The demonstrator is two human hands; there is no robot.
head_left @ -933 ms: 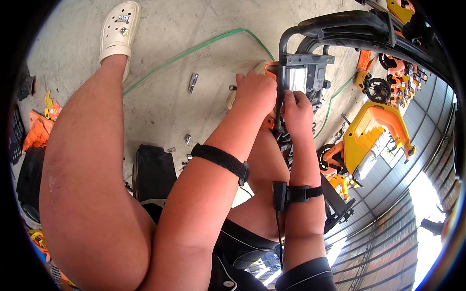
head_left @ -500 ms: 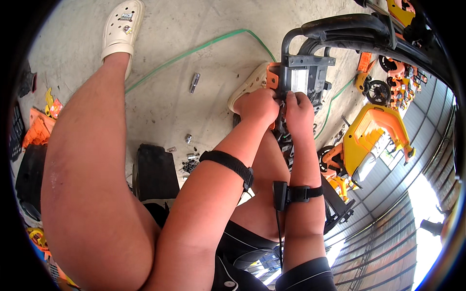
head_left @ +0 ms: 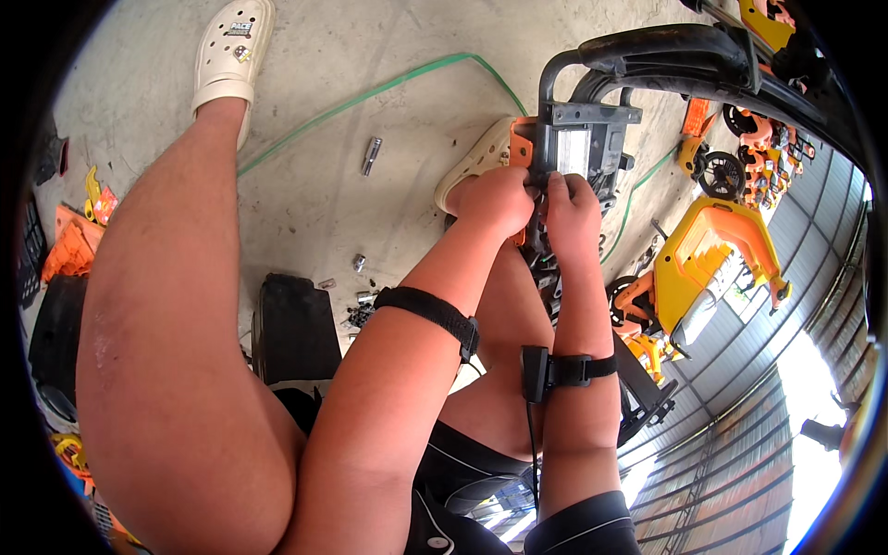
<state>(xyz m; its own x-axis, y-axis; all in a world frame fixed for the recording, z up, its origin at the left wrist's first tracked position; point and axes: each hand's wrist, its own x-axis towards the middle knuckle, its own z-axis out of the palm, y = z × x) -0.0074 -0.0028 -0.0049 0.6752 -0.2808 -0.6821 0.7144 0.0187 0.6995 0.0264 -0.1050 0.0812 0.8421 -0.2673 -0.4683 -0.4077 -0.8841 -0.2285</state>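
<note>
Both hands meet at the near edge of a black metal and plastic frame assembly (head_left: 606, 139), which has a pale label plate (head_left: 573, 151) and an orange bracket (head_left: 522, 141) on its left side. My left hand (head_left: 507, 197) is closed, its fingers curled in under the bracket; what they grip is hidden. My right hand (head_left: 573, 209) is closed too, thumb and fingers pinching at the frame's lower edge, close beside the left. Anything between the fingertips is too small to make out. Thick black tubes (head_left: 657, 55) rise from the assembly toward the upper right.
A green hose (head_left: 398, 79) crosses the concrete floor. On it lie a metal socket (head_left: 371, 156), a smaller one (head_left: 359, 263) and a pile of small fasteners (head_left: 361, 316). A black pad-like block (head_left: 296, 328) stands by my leg. To the right is a yellow-orange vehicle body (head_left: 703, 268).
Both hands stay at the same place on the frame, with only slight finger movement. The view has shifted very little.
</note>
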